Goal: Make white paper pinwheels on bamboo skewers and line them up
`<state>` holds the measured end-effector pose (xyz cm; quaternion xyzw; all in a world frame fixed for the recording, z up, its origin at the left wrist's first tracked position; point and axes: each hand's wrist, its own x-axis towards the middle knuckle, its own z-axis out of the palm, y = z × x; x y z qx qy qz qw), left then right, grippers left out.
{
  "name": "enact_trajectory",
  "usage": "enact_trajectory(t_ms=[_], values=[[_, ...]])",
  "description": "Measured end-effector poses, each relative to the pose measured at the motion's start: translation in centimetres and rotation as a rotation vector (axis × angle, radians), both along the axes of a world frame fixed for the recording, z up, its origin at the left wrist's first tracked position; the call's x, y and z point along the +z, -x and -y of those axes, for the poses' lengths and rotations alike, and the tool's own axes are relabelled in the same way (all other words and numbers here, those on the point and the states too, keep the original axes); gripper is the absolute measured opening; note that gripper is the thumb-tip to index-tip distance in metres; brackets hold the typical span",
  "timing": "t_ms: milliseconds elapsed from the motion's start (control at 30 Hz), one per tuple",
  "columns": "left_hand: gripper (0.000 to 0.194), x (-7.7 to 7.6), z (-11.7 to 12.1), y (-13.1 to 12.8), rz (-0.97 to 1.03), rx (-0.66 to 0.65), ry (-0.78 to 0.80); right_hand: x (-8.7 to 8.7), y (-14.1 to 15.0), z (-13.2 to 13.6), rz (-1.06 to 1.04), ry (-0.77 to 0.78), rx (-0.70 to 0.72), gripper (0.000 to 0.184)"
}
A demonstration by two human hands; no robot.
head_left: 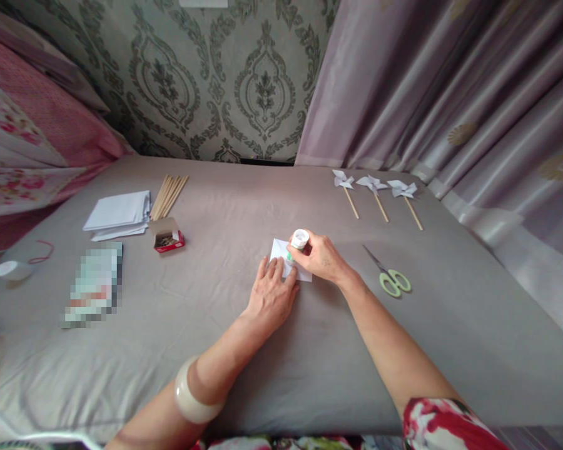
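Observation:
A small white paper square (278, 247) lies on the grey cloth in front of me. My left hand (273, 294) rests flat on its near edge, fingers spread. In my right hand (323, 255) is a glue stick (300, 239), white with some green, held tilted with its lower end at the paper. My fingers hide most of its body and part of the sheet. To the right of my right hand lie scissors (394, 281) with light green handles, their blades pointing away and slightly apart.
Three paper pinwheels (370, 184) on sticks lie at the back right. At the left are stacked white paper (117, 212), several wooden sticks (169, 196), a small red box (169, 241) of small metallic pieces, a blurred packet (96, 284) and a white roll (12, 270). A white cable (28, 434) crosses the near left.

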<state>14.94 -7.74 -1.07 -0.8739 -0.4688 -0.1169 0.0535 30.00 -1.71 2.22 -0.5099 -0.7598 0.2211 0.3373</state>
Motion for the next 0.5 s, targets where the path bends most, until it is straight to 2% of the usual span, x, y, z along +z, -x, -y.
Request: enact_trajectory(t_ms=[167,333,500], values=[[0.038,0.11,-0.01,-0.04,0.012,0.006,0.012,-0.08,0.26,-0.12,0.001,-0.053,-0.041,0.019],[0.038,0.10,0.01,-0.05,0.016,0.006,0.011,-0.09,0.02,-0.22,0.016,-0.014,-0.007,0.017],[0.036,0.09,0.04,0.01,0.036,0.002,0.023,-0.40,-0.24,-0.29,0.005,-0.046,-0.063,0.019]])
